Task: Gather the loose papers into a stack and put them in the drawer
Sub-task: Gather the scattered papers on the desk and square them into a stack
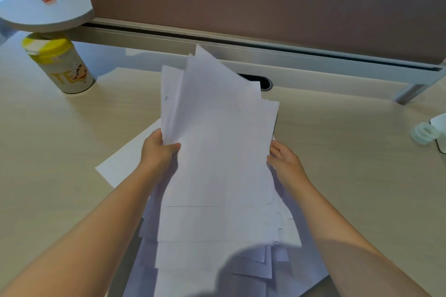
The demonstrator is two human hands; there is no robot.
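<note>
A thick, uneven bundle of white papers is lifted above the desk, its sheets fanned out and misaligned at the top and bottom. My left hand grips the bundle's left edge, thumb on the front. My right hand presses against the bundle's right edge, fingers partly hidden behind the sheets. One loose white sheet lies flat on the desk under my left hand. More sheets hang or lie at the near desk edge. No drawer is in view.
A yellow-lidded tea tin stands at the back left under a round white shelf. A brown partition closes off the desk's back edge, with a cable slot behind the papers. A tape roll lies at the far right.
</note>
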